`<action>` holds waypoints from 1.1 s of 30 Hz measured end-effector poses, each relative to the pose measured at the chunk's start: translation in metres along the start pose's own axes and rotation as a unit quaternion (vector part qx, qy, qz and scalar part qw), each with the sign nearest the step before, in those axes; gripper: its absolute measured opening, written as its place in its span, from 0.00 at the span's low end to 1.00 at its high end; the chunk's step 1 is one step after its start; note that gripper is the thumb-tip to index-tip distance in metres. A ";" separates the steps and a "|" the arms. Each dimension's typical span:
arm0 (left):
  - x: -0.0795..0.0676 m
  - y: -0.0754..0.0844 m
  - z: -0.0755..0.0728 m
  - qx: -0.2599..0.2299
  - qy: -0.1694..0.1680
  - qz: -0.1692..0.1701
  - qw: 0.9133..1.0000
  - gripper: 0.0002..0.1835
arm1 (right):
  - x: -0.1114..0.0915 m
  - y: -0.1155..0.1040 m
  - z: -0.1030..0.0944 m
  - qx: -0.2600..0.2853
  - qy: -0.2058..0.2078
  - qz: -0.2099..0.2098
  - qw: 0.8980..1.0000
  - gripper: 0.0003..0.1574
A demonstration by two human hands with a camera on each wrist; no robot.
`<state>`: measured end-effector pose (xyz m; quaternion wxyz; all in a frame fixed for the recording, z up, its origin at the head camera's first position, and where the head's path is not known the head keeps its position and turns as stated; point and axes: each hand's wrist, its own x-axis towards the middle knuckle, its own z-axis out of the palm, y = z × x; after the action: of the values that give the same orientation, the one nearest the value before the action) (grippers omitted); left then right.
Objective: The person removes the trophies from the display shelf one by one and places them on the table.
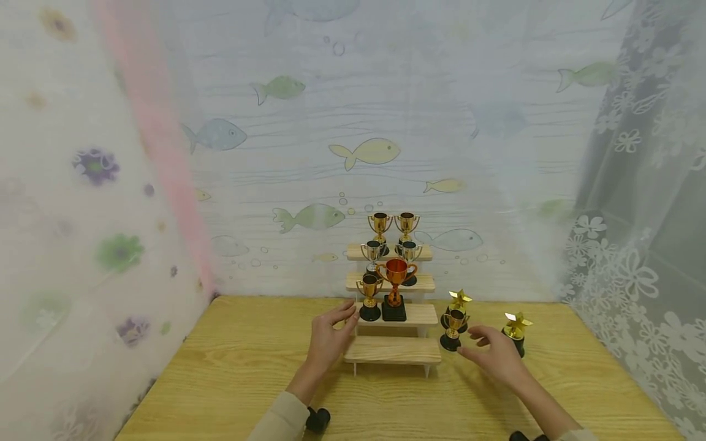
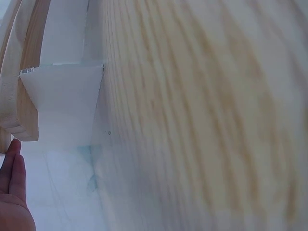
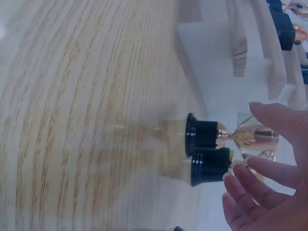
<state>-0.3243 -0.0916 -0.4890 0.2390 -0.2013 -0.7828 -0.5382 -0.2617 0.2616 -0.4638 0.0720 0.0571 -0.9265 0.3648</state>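
My left hand (image 1: 329,337) is at the left edge of a tiered wooden stand (image 1: 393,350), its straight fingertips right by a shelf end in the left wrist view. Just beyond them, a small gold trophy cup (image 1: 370,293) stands beside a larger bronze-coloured trophy cup (image 1: 396,272) on one shelf. On the table right of the stand is another gold trophy cup (image 1: 455,324). My right hand (image 1: 496,355) reaches toward that cup, thumb and fingers spread. In the right wrist view, the cup (image 3: 250,138) shows between thumb and fingers, its black base below.
Two silver cups (image 1: 372,250) and two gold cups (image 1: 380,223) occupy the upper shelves. One star trophy (image 1: 459,299) stands behind the table cup, another star trophy (image 1: 517,327) beyond my right hand. Fish-patterned curtain (image 1: 309,153) hangs behind the wooden table (image 1: 231,367).
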 end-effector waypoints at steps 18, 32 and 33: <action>0.001 -0.001 0.000 -0.010 -0.006 -0.006 1.000 0.15 | 0.002 -0.045 0.003 0.005 0.069 -0.084 0.994 0.29; 0.001 0.000 0.000 0.005 0.000 0.006 1.000 0.14 | 0.018 -0.075 0.029 0.077 0.076 -0.115 0.988 0.38; 0.001 0.000 0.000 0.005 0.001 0.005 1.000 0.14 | 0.019 -0.077 0.031 0.080 0.076 -0.116 0.987 0.38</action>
<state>-0.3247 -0.0919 -0.4885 0.2434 -0.2040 -0.7843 -0.5329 -0.2708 0.1835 -0.4317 0.1790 0.1416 -0.8733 0.4303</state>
